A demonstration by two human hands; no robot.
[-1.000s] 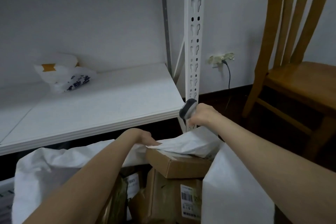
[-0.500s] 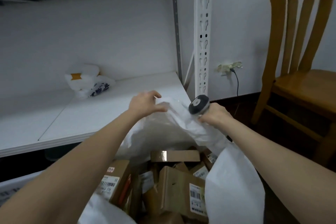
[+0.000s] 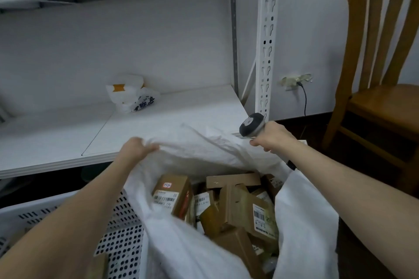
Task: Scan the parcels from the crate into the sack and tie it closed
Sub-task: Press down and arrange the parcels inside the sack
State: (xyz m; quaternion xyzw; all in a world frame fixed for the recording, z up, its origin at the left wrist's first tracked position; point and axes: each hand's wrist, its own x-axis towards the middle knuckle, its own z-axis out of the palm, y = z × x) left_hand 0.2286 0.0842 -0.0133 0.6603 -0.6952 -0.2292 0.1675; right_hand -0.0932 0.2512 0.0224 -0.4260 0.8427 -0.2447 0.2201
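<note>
The sack stands open just beside the crate, parcels packed inside. The left hand grips its far rim; the right hand pinches it too while clutching the scanner (awkward). Best gather the mouth evenly, both sides, before tying.

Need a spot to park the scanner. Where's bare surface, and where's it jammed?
Free: the white shelf board, from the crumpled white plastic bag forward to its front edge, and left of that bag. The brown wooden chair's seat is bare too. Crowded: the mouth of the white woven sack, packed with brown cardboard parcels. The left hand grips its rim.
</note>
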